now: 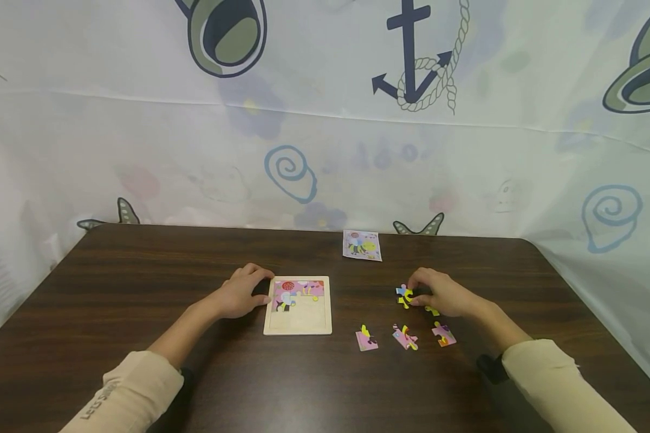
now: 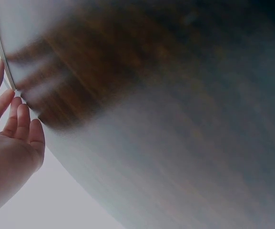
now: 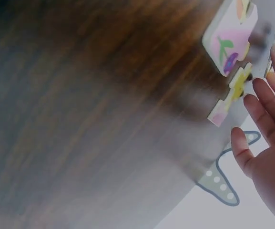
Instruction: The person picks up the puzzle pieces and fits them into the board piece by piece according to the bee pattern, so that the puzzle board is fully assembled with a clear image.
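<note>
A square wooden puzzle board [image 1: 298, 323] lies left of centre, with joined pink, white and yellow pieces in its upper part and bare wood below. My left hand [image 1: 242, 293] rests beside it, thumb at the left edge and fingertips at the top left corner; in the left wrist view the fingers are nearly straight. Over on the right, my right hand [image 1: 443, 293] pinches a blue and yellow puzzle piece [image 1: 403, 296] between thumb and fingers. A yellow piece [image 1: 432, 311] is partly covered by that hand.
Nearer me lie three loose pink pieces: one left [image 1: 366, 340], a middle piece [image 1: 405, 338] and a right-hand piece [image 1: 444, 334]. A picture card [image 1: 362, 245] of a bee sits at the dark table's [image 1: 157, 264] far edge. Behind hangs a printed cloth [image 1: 195, 150].
</note>
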Demonstrator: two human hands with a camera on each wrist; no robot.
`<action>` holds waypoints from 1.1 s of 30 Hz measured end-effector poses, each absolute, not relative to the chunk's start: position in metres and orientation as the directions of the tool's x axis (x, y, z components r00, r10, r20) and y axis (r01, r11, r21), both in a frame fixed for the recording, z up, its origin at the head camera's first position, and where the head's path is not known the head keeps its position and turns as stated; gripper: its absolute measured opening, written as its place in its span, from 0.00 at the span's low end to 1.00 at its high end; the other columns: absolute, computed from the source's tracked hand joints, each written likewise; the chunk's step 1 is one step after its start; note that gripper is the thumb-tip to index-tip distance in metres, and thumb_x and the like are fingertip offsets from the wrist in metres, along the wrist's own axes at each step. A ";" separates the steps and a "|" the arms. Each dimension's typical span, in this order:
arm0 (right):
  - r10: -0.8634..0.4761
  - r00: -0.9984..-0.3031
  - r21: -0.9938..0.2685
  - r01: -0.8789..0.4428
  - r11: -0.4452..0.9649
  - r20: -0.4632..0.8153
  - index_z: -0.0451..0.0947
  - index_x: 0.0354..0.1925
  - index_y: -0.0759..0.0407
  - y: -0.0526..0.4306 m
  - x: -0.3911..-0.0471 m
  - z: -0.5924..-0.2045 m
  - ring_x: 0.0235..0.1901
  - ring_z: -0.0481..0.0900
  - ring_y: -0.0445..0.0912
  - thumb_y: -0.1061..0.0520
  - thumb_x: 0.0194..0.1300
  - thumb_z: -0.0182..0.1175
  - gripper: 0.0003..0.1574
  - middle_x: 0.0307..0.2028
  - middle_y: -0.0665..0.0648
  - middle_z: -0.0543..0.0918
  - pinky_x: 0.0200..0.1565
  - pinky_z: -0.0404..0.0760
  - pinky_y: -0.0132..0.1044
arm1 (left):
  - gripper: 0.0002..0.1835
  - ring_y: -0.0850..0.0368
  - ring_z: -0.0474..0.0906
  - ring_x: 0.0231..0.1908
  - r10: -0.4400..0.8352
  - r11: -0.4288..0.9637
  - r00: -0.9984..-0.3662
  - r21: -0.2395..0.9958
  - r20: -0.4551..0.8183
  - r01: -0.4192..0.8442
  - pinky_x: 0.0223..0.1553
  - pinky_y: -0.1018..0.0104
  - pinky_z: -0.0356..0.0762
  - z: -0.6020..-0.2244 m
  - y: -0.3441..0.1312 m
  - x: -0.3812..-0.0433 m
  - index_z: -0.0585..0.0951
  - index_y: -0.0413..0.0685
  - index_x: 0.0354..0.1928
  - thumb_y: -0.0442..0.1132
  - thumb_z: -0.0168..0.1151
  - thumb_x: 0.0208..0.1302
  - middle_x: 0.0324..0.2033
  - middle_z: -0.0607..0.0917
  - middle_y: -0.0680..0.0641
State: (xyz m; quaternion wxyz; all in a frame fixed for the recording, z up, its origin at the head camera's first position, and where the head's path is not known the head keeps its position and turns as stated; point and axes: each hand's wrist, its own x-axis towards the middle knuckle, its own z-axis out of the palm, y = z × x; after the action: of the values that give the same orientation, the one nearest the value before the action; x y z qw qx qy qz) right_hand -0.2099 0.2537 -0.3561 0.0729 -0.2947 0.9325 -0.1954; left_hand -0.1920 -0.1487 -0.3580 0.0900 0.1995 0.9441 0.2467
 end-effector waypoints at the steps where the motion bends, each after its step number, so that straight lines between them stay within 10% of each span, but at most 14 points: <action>1: -0.574 -0.818 -0.411 -0.515 0.752 -0.026 0.73 0.38 0.60 0.254 -0.210 -0.355 0.42 0.74 0.50 0.62 0.56 0.64 0.11 0.39 0.53 0.75 0.46 0.72 0.50 | 0.24 0.37 0.61 0.54 0.421 0.799 -0.904 0.500 -0.071 0.332 0.50 0.37 0.58 -0.358 -0.149 -0.192 0.68 0.38 0.58 0.37 0.59 0.62 0.54 0.67 0.36; 33: -0.610 -0.790 -0.497 -0.552 0.669 0.057 0.73 0.39 0.64 0.198 -0.212 -0.334 0.39 0.76 0.49 0.63 0.56 0.64 0.12 0.37 0.55 0.78 0.44 0.74 0.44 | 0.24 0.38 0.61 0.53 0.419 0.802 -0.905 0.499 -0.075 0.330 0.50 0.38 0.59 -0.359 -0.149 -0.193 0.69 0.38 0.58 0.38 0.59 0.62 0.53 0.67 0.36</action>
State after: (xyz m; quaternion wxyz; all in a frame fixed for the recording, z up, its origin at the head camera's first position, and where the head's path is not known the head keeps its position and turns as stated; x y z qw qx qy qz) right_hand -0.2119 0.1977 -0.3340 0.0569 -0.3186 0.9118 -0.2526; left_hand -0.1931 -0.1488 -0.3586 0.0913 0.1983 0.9447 0.2447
